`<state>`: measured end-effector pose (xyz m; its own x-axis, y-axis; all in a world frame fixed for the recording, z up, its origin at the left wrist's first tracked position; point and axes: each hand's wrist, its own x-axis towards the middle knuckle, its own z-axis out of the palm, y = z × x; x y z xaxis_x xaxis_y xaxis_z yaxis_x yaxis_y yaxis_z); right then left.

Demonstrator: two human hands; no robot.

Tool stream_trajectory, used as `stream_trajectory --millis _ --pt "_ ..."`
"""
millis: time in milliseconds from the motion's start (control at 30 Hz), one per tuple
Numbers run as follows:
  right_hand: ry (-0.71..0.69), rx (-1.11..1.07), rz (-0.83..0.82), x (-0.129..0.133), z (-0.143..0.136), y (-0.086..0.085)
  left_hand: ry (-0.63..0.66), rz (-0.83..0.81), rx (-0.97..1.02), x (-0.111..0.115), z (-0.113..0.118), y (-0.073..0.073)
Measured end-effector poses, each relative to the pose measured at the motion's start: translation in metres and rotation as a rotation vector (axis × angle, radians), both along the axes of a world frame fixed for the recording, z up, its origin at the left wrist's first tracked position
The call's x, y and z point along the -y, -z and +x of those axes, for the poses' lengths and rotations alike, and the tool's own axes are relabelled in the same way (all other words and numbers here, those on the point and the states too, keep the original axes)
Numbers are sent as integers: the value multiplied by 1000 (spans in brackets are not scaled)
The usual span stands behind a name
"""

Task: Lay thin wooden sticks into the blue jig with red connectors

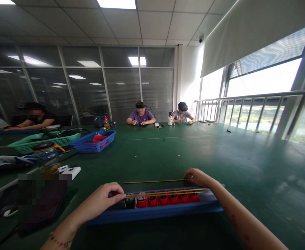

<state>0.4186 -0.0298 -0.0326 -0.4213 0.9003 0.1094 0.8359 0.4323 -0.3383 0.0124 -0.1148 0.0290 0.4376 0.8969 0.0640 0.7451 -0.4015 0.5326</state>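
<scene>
A long blue tray (154,212) lies near the table's front edge, holding a row of several red containers (152,201) and a black one (129,202) at the row's left end. Thin tan sticks (168,192) lie lengthwise above the containers. My left hand (110,195) is closed in a pinch at the left ends of these sticks. Behind the tray, a single thin stick (152,181) runs left from my right hand (195,176), whose fingers are pinched on its right end.
A blue basket (92,145) with a red item, a green basket (24,146) with dark cables and a glass jar (46,158) stand at left. A white device (72,173) and dark tablet-like item (42,205) lie nearer. Several people sit across the green table (152,156).
</scene>
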Motion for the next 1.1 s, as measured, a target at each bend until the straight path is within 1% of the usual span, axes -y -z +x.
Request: stream_trajectory --millis 200,300,467,567,633,733,800,900,1000,1100 --pt "6 -1 10 0 0 1 -2 225 -137 1 -1 -6" --pt "12 -8 15 1 0 2 3 326 -175 2 -1 -9" --pt "20 -5 12 1 0 2 71 538 -239 7 5 -15" --pt "20 4 18 1 0 1 100 625 -309 9 10 -22" --pt "18 3 22 1 0 0 87 676 -319 6 10 -27" --pt "27 0 14 2 -1 -1 25 739 -286 -5 3 -30" --pt "39 -11 2 3 -1 -2 -24 738 -269 -16 -5 -29" --pt "77 -43 -16 4 0 -2 -62 655 -264 -31 -12 -22" --pt "109 -69 -24 4 1 -2 -32 514 -273 -41 -12 -11" --pt "103 -72 -6 5 0 -2 4 357 -275 -50 -8 6"
